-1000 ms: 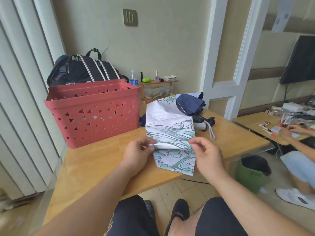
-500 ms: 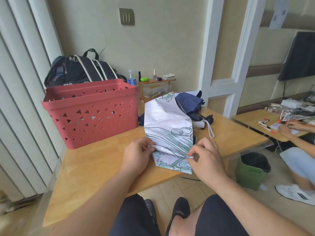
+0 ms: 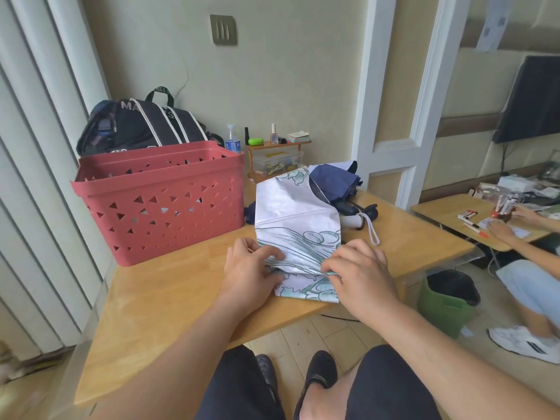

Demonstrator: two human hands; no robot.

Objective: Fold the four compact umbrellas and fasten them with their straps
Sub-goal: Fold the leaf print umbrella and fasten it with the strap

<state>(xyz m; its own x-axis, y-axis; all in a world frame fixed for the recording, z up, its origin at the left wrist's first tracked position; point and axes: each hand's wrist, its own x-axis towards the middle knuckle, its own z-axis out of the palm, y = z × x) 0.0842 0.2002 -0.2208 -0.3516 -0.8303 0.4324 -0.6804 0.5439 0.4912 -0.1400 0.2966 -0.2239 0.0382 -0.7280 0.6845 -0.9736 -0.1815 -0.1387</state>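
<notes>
Fingers of the left hand [image 3: 251,272] curl onto the left edge of the white umbrella [image 3: 298,234], pinching a pleat of its green-printed canopy, while the right hand [image 3: 359,272] does the same on the right edge, thumb tucked under the fold. That umbrella lies flat on the wooden table [image 3: 169,295] just right of the red basket [image 3: 160,201], with a navy umbrella [image 3: 335,184] loose behind it, so this looks like the pleat-gathering step on 1 of the 4. Next he'd likely need to stack the remaining panels evenly, then roll them tight around the shaft before any strap goes on.
</notes>
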